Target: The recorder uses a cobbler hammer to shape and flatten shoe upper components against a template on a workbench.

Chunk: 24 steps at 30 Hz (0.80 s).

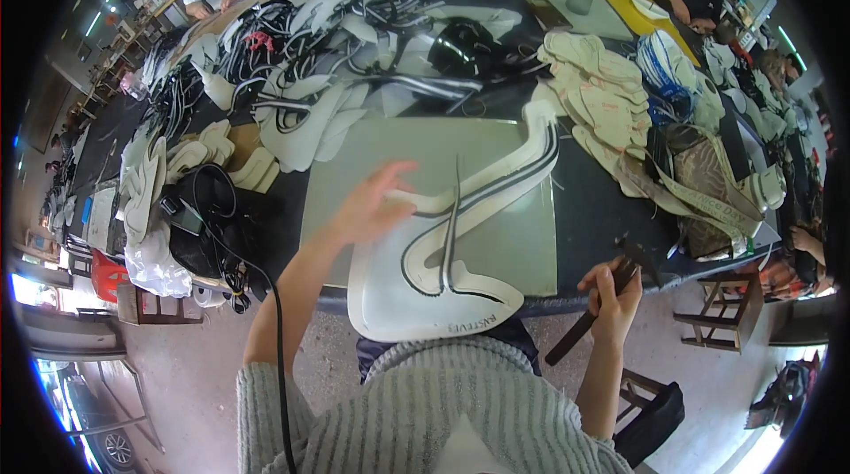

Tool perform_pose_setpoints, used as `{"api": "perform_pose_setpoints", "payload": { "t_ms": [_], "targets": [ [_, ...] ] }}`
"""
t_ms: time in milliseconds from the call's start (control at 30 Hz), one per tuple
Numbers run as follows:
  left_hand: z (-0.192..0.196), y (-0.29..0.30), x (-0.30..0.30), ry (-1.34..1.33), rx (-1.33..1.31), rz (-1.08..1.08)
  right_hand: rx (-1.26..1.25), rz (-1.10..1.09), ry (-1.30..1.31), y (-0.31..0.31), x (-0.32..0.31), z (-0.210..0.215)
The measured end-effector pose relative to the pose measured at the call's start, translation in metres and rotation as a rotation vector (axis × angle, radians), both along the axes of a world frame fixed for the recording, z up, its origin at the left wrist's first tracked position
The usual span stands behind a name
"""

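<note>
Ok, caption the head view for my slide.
Left hand near a white curved piece, right hand gripping a hammer.

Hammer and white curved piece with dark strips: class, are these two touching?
Apart. The head view shows the hammer, held in the right hand, with floor visible between it and the white piece.

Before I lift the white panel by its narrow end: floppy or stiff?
Probably floppy: the white panel looks thin. Its narrow curved end would likely bend first, being slimmer than the wide part. The dark strip crossing it may swing separately; its upper end looks free.
</note>
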<state>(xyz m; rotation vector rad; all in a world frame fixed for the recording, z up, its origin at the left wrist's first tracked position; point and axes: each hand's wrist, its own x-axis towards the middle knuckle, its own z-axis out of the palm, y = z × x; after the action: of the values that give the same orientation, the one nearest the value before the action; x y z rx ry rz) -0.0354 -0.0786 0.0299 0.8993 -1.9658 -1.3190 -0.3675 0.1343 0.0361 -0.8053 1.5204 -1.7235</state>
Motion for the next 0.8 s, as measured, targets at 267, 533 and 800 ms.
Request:
{"api": "perform_pose_setpoints", "payload": {
  "t_ms": [267,533,800],
  "targets": [
    [-0.017,-0.003,-0.025,-0.401,-0.309,-0.024,0.11,0.415,0.308,-0.068,0.032,0.009],
    [-0.02,0.035,-0.049,-0.206,-0.436,0.03,0.264,0.775,0.46,-0.141,0.068,0.002],
    [-0.035,0.042,-0.052,-0.211,-0.496,0.062,0.344,0.651,0.672,-0.137,0.056,0.023]
  ]
}}
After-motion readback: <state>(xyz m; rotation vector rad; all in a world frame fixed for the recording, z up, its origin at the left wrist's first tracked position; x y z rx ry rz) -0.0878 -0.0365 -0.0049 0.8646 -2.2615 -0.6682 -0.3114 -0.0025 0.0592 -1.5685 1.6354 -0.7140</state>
